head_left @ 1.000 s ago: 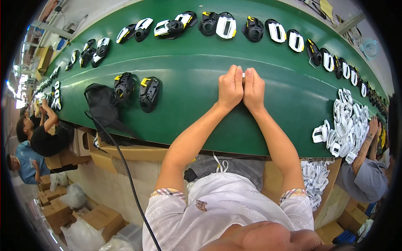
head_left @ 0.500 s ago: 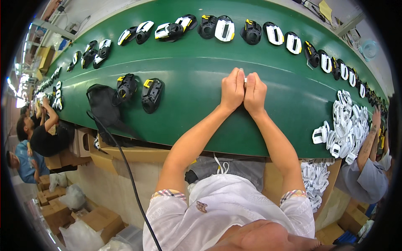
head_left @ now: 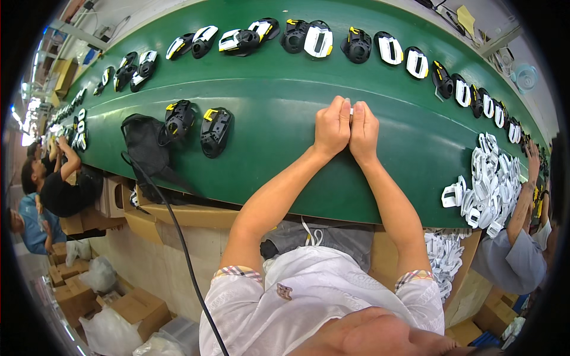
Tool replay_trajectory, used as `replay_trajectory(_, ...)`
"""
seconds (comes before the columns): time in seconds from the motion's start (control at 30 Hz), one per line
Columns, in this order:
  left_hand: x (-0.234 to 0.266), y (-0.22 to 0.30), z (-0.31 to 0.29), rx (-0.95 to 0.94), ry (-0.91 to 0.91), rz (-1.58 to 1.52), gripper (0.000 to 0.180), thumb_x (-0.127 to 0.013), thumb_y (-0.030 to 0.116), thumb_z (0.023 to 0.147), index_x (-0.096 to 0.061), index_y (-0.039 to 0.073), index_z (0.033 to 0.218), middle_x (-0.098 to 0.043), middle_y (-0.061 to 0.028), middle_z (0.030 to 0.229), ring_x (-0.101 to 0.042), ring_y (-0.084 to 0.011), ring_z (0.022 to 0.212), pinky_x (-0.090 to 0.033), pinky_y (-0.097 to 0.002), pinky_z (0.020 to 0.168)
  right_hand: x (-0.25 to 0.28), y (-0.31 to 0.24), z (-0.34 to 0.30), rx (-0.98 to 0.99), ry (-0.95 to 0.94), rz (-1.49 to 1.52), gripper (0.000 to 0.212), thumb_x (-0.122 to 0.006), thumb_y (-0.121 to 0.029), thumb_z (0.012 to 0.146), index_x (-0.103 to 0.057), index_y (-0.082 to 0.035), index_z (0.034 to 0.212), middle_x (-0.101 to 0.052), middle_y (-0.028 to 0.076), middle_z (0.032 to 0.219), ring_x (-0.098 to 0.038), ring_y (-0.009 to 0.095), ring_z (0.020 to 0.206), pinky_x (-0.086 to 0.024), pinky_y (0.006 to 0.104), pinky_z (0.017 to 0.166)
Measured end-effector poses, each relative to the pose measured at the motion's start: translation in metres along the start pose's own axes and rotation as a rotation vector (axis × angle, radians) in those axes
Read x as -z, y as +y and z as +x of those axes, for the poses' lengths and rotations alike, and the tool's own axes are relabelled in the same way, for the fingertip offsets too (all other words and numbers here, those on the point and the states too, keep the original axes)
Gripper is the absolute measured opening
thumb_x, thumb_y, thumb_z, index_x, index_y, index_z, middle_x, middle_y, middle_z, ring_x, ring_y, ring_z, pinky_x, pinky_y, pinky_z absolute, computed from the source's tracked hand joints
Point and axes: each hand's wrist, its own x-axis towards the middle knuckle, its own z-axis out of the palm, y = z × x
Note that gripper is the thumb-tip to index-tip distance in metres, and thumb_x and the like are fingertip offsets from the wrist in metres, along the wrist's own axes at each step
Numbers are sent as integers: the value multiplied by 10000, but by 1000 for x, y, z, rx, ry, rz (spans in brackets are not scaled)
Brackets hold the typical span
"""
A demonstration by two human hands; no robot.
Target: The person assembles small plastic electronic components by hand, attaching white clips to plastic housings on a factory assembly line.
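Over the green work surface (head_left: 279, 172), my left hand (head_left: 332, 127) and my right hand (head_left: 364, 132) meet side by side, fingers curled and thumbs pointing away from me. Between them shows a sliver of a small white piece (head_left: 352, 111); the hands hide the rest, so its kind is unclear. Left of my hands lie two black plastic shells with yellow parts, one nearer (head_left: 216, 132) and one beside a black bag (head_left: 144, 145). To the right spreads a heap of white plastic frames (head_left: 491, 178).
Along the far side runs a row of black shells (head_left: 357, 45) and white-topped shells (head_left: 318, 39). A black cable (head_left: 178, 231) crosses at my left. Below the table edge, an open box (head_left: 445, 252) holds more white frames. Co-workers sit left and right; one arm (head_left: 525, 190) reaches past the heap.
My hands stay together around the white piece, with the right fingers slightly straighter. The co-worker's hand at the right has shifted a little farther along the table.
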Motion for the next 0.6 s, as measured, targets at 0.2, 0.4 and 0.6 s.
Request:
replay_trajectory(0.2,0,8,2,-2,-7,-42,253,-449,135,933,-451,8,714,-463,-132,511,-463,-254,412,-356,-346,419,1,-2,0,-256,-8,247,344,-376,-222,984,-423,-27,704,-392,0,561,-362,82,522,-313,277,465)
replay_trajectory(0.4,4,5,4,82,-30,-82,290,-438,163,944,-449,4,702,-462,-122,508,-435,-186,418,-345,-325,420,-1,3,0,-186,-25,244,342,-369,-225,987,-421,-41,703,-372,-22,583,-344,61,551,-312,255,482)
replay_trajectory(0.6,12,-7,29,131,-93,-29,312,-444,202,945,-459,4,703,-478,-116,510,-457,-197,441,-373,-336,457,-3,19,3,-249,-11,262,359,-372,-235,984,-424,-17,704,-393,-2,587,-350,73,555,-314,264,491)
